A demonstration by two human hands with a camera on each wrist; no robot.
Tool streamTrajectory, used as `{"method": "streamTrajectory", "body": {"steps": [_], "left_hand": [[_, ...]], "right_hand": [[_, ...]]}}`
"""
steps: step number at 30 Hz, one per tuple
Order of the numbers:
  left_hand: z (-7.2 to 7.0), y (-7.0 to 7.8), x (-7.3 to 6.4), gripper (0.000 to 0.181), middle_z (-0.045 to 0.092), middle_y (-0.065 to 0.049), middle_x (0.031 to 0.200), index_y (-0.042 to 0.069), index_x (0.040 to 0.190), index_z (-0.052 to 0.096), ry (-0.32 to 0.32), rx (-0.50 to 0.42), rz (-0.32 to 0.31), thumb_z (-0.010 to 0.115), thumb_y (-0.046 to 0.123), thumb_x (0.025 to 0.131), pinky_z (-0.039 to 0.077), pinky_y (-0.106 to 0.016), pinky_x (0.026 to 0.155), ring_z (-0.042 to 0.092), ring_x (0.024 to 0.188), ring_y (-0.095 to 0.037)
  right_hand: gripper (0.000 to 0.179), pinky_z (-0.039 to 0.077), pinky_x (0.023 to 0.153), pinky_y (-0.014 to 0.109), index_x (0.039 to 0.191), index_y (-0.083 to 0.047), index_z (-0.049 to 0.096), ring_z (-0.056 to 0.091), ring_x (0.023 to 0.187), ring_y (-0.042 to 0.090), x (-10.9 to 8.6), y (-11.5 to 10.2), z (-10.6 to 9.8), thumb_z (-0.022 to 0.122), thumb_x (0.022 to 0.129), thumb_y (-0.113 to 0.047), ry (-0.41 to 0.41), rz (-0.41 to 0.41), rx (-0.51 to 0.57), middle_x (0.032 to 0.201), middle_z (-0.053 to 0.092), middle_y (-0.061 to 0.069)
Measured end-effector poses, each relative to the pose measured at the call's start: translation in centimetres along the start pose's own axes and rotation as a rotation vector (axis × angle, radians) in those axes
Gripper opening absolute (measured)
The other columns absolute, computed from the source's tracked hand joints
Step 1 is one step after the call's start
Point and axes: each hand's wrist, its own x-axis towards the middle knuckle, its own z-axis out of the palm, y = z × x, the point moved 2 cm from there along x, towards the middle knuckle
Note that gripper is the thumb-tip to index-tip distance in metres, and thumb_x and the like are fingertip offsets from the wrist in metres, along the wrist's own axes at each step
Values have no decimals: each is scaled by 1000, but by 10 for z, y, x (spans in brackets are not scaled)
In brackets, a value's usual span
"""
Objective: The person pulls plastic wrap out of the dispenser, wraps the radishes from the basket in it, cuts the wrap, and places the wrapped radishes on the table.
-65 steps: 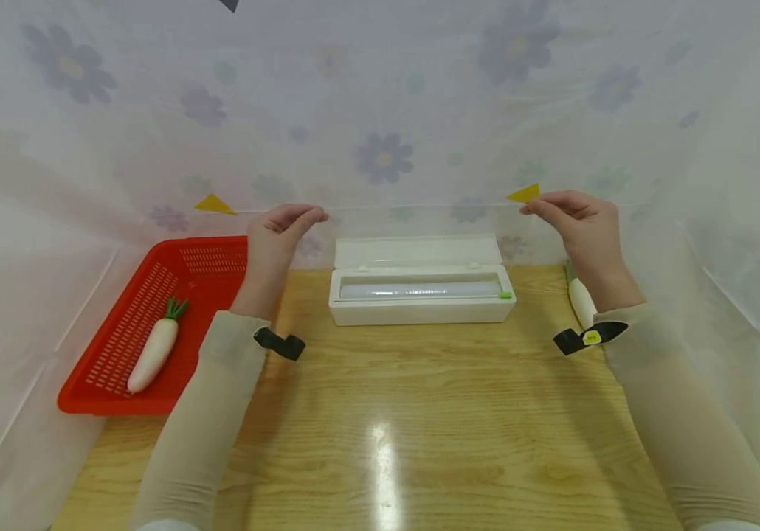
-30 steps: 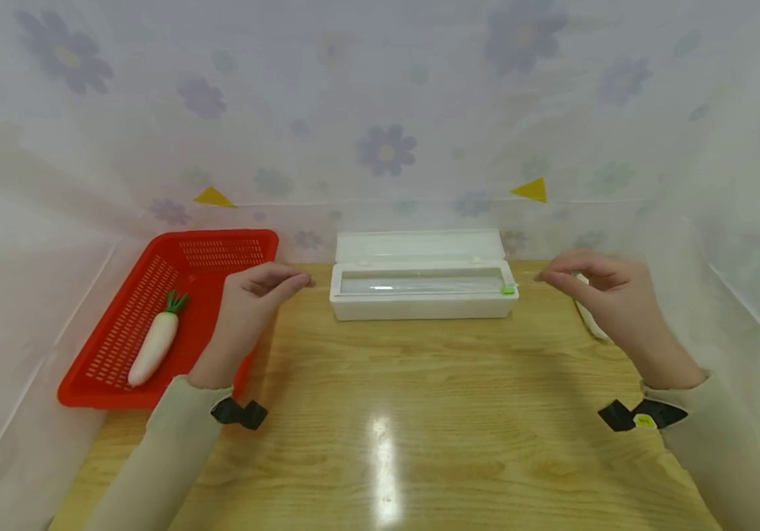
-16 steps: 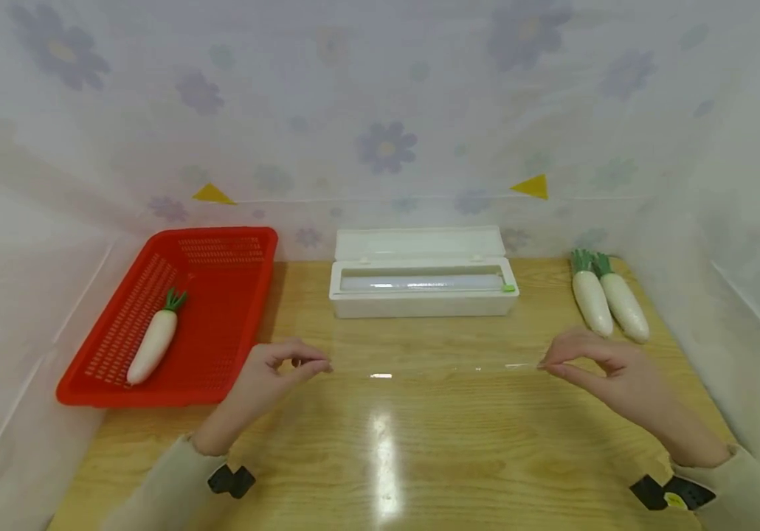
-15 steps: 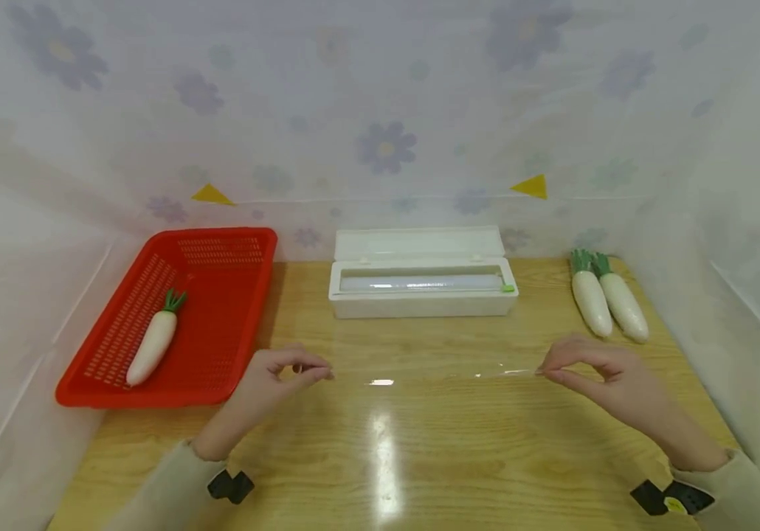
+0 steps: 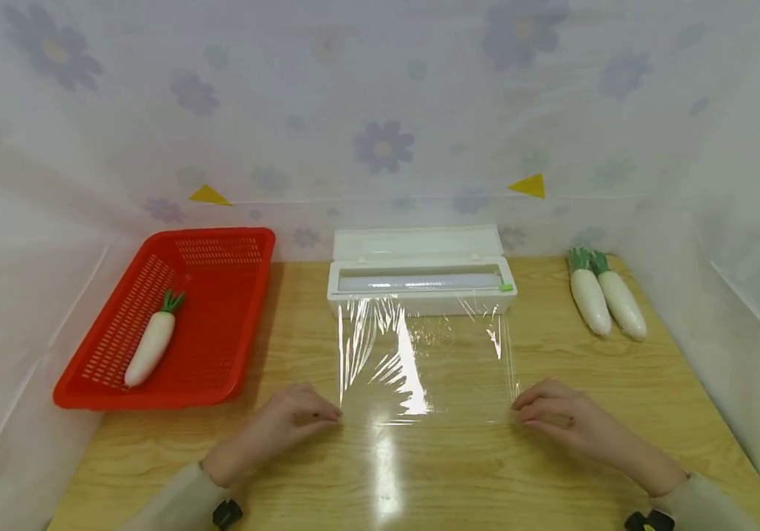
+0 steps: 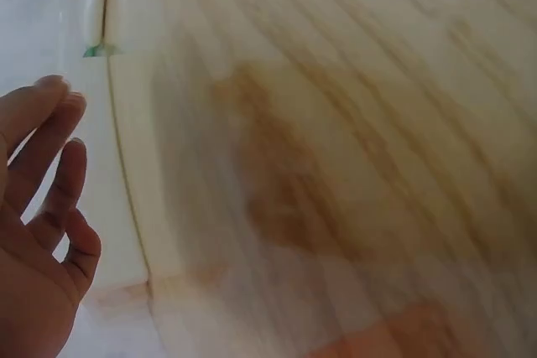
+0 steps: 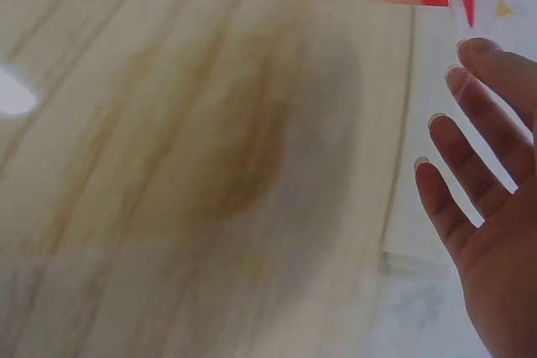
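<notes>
A sheet of clear cling film (image 5: 446, 369) stretches from the white dispenser box (image 5: 422, 306) toward the person, with bright glints and creases along its left side. The left hand (image 5: 280, 428) pinches the sheet's near left corner between thumb and fingertips. At the near right corner, the right hand (image 5: 572, 424) pinches the film; in the right wrist view that hand's (image 7: 495, 157) other fingers are spread. Inside the box, whose lid (image 5: 416, 242) is raised, lies the film roll (image 5: 420, 282). A green slider (image 5: 506, 287) sits at the box's right end.
A red plastic basket (image 5: 247, 324) stands at the left, with one white radish (image 5: 151, 346) in it. Two white radishes (image 5: 590, 301) with green tops lie side by side at the right, looking glossy. A flowered sheet (image 5: 380, 96) hangs behind the wooden table (image 5: 446, 479).
Both hands first reached up beyond the box, then came down and toward the person, drawing the film out over the table. The two radishes at the right came into full view.
</notes>
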Motion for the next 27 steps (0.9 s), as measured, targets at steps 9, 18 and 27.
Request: {"method": "streamTrajectory", "body": {"steps": [9, 18, 27], "left_hand": [[16, -14, 3, 9, 78, 7, 105, 18, 98, 83, -118, 194, 19, 81, 14, 90, 51, -34, 86, 67, 97, -11], [18, -14, 3, 9, 78, 9, 98, 16, 101, 83, -86, 205, -21, 79, 14, 93, 51, -28, 80, 62, 87, -7], [23, -8, 8, 26, 71, 5, 85, 14, 125, 76, -21, 316, -196, 71, 18, 100, 51, -31, 72, 59, 75, -7]], "right_hand": [[37, 41, 95, 8, 112, -22, 80, 65, 104, 10, -9, 14, 16, 80, 85, 3, -88, 44, -51, 117, 72, -4], [32, 43, 95, 8, 126, -14, 74, 70, 103, 7, -7, 10, 15, 71, 96, -2, -124, 115, -176, 117, 75, -9], [23, 57, 82, 24, 121, -11, 73, 71, 98, 4, 0, 12, 23, 68, 100, -5, -38, 350, -127, 109, 77, -10]]}}
